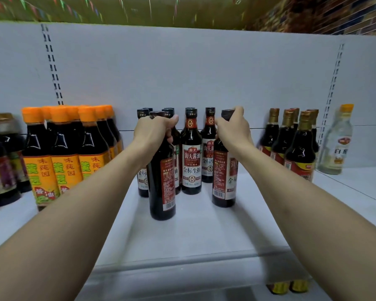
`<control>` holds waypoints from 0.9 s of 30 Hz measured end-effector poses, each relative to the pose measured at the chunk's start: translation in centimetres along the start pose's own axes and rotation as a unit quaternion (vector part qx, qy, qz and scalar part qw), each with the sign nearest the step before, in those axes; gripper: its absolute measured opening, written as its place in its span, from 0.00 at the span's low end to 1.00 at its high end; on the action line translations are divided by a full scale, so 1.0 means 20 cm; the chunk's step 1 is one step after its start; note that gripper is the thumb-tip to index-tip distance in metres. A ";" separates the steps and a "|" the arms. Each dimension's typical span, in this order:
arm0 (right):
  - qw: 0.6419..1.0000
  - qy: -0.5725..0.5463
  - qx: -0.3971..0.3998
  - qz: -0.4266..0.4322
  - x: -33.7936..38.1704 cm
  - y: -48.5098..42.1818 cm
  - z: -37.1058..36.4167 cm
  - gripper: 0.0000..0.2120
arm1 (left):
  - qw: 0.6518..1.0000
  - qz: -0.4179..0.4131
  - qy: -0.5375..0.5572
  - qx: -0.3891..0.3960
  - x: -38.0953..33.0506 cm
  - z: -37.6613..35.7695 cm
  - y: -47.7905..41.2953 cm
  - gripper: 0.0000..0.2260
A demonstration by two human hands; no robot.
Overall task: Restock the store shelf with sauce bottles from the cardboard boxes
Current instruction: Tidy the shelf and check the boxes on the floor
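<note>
White, smooth shelf (204,235) and a pale back panel (182,72) with slotted uprights frame rows of glossy bottles. The left hand (154,129) has its grip curled round the neck of the near-left sauce bottle (161,183), at centre front. The right hand (232,127) closes its grip on the neck of the near-right sauce bottle (224,179). Both are slim, dark, round-shouldered and upright, their red labels and barcodes facing near. Matching bottles (191,153) stand just behind. Orange-capped bottles (61,148) crowd the left, gold-capped bottles (295,146) the right.
</note>
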State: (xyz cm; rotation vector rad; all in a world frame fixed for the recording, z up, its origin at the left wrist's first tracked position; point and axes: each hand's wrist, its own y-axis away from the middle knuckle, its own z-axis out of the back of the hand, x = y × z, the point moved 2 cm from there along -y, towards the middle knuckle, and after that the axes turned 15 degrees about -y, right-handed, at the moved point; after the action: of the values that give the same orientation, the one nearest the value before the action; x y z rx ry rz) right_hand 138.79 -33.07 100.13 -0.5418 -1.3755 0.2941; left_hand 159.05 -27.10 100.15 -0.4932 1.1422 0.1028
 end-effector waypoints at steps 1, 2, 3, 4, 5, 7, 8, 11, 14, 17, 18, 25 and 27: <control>1.000 0.010 0.010 0.015 -0.01 0.00 -0.01 0.11 | 1.000 -0.004 0.000 0.001 0.00 0.01 0.00 0.20; 0.999 0.028 0.016 0.032 -0.03 0.00 -0.01 0.13 | 1.000 -0.007 -0.002 0.002 0.01 0.01 0.00 0.20; 0.997 0.054 0.017 0.052 -0.04 0.00 -0.02 0.15 | 1.000 -0.008 -0.006 0.001 0.01 0.02 0.01 0.20; 0.995 0.078 0.010 0.069 -0.06 0.00 -0.03 0.18 | 1.000 -0.007 -0.011 0.000 0.02 0.03 0.01 0.20; 0.992 0.092 -0.001 0.085 -0.08 0.00 -0.03 0.20 | 1.000 -0.003 -0.014 0.000 0.02 0.04 0.02 0.20; 0.989 0.099 -0.022 0.106 -0.10 -0.01 -0.05 0.20 | 1.000 0.006 -0.014 -0.002 0.03 0.08 0.02 0.20; 0.988 0.101 -0.028 0.113 -0.11 -0.02 -0.06 0.19 | 1.000 0.009 -0.011 -0.004 0.04 0.09 0.03 0.20; 0.987 0.098 -0.035 0.124 -0.14 -0.05 -0.11 0.14 | 1.000 0.006 0.000 -0.005 0.05 0.14 0.03 0.19; 0.986 0.097 -0.039 0.133 -0.17 -0.08 -0.15 0.13 | 1.000 0.000 0.000 -0.003 0.05 0.18 0.04 0.19; 0.986 0.101 -0.045 0.127 -0.19 -0.11 -0.18 0.13 | 1.000 -0.001 0.005 0.012 0.06 0.20 0.04 0.19; 0.986 0.100 -0.048 0.127 -0.20 -0.12 -0.19 0.14 | 1.000 -0.001 0.004 0.016 0.06 0.20 0.04 0.19; 0.986 0.097 -0.064 0.123 -0.22 -0.13 -0.25 0.15 | 0.998 -0.037 -0.037 0.034 0.06 0.22 0.06 0.15; 0.985 0.101 -0.066 0.124 -0.23 -0.14 -0.26 0.16 | 0.997 -0.050 -0.051 0.021 0.07 0.22 0.06 0.13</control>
State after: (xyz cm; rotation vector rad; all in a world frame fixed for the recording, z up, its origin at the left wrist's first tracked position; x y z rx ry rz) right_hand 142.72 -38.71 97.29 -0.8338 -1.1368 0.3395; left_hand 162.89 -24.39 99.91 -0.5010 1.0159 0.0158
